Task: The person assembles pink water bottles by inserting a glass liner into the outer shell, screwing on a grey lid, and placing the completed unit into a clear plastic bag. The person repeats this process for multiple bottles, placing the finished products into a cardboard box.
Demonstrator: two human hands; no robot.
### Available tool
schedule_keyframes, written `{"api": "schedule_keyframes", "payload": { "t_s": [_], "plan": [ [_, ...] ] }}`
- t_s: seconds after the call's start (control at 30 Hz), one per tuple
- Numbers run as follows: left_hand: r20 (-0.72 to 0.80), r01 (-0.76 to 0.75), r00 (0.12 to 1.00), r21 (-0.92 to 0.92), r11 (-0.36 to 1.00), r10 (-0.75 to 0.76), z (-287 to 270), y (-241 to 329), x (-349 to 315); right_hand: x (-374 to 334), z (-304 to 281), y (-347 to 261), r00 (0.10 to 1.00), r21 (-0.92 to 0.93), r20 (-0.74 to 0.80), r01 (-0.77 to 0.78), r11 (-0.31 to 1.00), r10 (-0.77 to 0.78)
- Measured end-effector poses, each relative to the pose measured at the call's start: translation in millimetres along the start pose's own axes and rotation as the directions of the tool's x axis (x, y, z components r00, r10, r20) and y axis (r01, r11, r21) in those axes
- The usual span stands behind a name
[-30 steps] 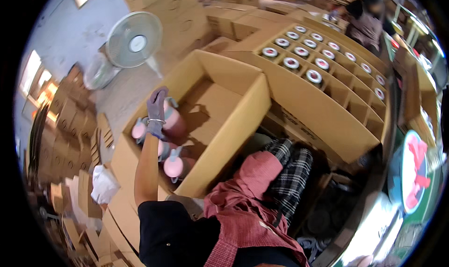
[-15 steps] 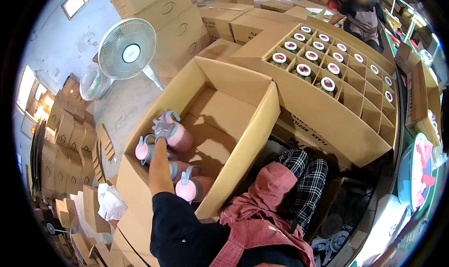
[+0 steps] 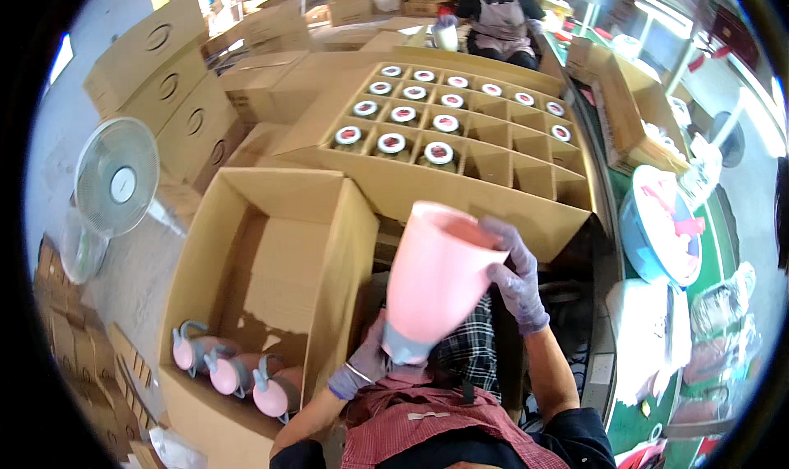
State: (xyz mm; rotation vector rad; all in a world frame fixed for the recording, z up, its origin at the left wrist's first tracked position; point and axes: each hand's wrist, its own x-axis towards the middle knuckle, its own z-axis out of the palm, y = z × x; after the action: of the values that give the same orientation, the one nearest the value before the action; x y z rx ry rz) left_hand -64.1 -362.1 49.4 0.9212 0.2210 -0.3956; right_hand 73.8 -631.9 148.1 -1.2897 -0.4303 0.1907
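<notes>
Over my lap I hold a pink plastic jug body (image 3: 436,272), tilted, its wide open end up and its grey collar down. My right hand (image 3: 519,278), in a thin greyish glove, grips the open rim with the thumb outside. At the grey collar my gloved left hand (image 3: 363,365) holds the lower end; some of its fingers are hidden. To my left stands an open cardboard box (image 3: 343,251). Three pink jugs (image 3: 273,393) with grey handles and pink lids lie in its near end.
Ahead, a divided carton (image 3: 468,196) holds several white-lidded glass flasks (image 3: 392,144); some cells have none. A standing fan (image 3: 123,185) is at the left. On the green bench at the right sits a blue tub (image 3: 637,237) with pink pieces. Another person (image 3: 497,25) works beyond.
My left hand has come out of the box, where it was on a jug. Both hands now hold a pink jug body over my lap, and fewer jugs show in the box. The view has turned right.
</notes>
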Motion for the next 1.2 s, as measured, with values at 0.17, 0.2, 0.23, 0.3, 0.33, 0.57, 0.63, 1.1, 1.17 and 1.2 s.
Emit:
{"api": "schedule_keyframes", "payload": {
  "t_s": [0.17,0.2,0.23,0.3,0.33,0.57,0.63,1.1,1.17,1.2],
  "plan": [
    [0.011,-0.319,0.891,0.726,0.609,0.454,18.2,-2.4,51.1,-44.5,-48.4,50.2,0.941,-0.317,0.333,0.053,0.947,0.059],
    [0.165,-0.472,0.824,0.729,0.496,0.542,20.1,0.2,62.3,-47.4,-53.6,58.0,0.880,-0.390,0.375,-0.135,0.911,0.291],
    [0.330,-0.571,0.781,0.722,0.390,0.530,24.2,0.7,74.4,-41.6,-57.4,65.1,0.861,-0.479,0.265,-0.273,0.834,0.434],
    [0.526,-0.628,0.761,0.745,0.226,0.379,32.6,-1.2,93.0,-10.6,-84.6,57.0,0.965,-0.468,0.055,-0.201,0.861,0.255],
    [0.560,-0.639,0.755,0.745,0.191,0.341,36.2,-3.4,98.9,14.7,-105.2,46.1,0.988,-0.486,-0.036,-0.149,0.861,0.151],
    [0.407,-0.600,0.741,0.759,0.254,0.534,56.4,-9.4,108.8,255.8,-301.6,-1.9,0.835,-0.973,-0.220,-0.154,0.170,-0.504],
    [0.343,-0.561,0.769,0.767,0.312,0.539,59.5,-5.7,112.2,289.1,-344.2,10.7,0.891,-0.978,-0.207,-0.191,0.079,-0.403],
    [0.363,-0.462,0.887,0.724,0.513,0.286,56.2,19.6,142.9,252.9,-300.8,-67.9,0.752,-0.995,-0.099,-0.095,0.041,-0.652],
    [0.305,-0.342,0.935,0.647,0.681,0.179,75.3,40.3,164.3,213.7,-256.6,-114.3,0.744,-0.998,0.051,0.054,-0.016,-0.666],
    [0.242,-0.226,0.965,0.562,0.796,0.103,87.6,51.3,177.9,191.5,-232.2,-130.2,0.749,-0.993,0.099,0.119,-0.015,-0.655]
  ]
}}
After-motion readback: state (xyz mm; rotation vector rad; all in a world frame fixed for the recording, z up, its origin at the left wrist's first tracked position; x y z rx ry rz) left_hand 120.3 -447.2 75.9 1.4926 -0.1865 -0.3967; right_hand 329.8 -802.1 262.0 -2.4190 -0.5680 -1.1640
